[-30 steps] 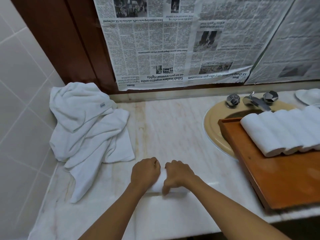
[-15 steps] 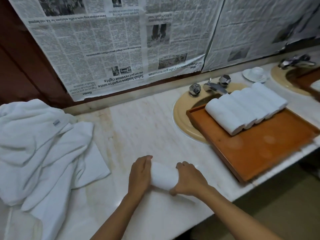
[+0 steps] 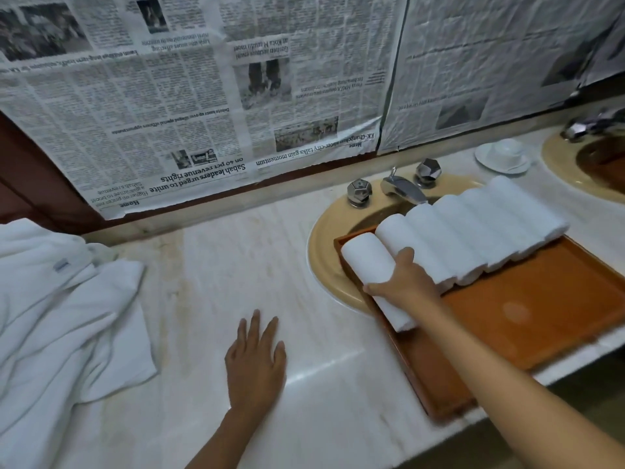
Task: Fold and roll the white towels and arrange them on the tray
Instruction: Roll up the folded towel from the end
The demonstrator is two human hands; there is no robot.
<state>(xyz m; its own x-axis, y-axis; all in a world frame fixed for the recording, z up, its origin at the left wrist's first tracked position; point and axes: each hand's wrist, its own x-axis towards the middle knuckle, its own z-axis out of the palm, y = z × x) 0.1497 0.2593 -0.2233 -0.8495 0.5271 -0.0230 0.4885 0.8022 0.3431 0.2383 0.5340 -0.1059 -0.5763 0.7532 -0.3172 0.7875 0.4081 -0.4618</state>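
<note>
The right hand [image 3: 406, 284] curls over a roll [image 3: 367, 262], gripping it at the left end of the tray [image 3: 527, 319]. The other rolls [image 3: 473, 231] lie just right of that hand. The left hand [image 3: 255, 357] lies flat on the counter [image 3: 220, 265] with fingers straight, holding nothing. The loose towels [image 3: 61, 316] are well to its left.
</note>
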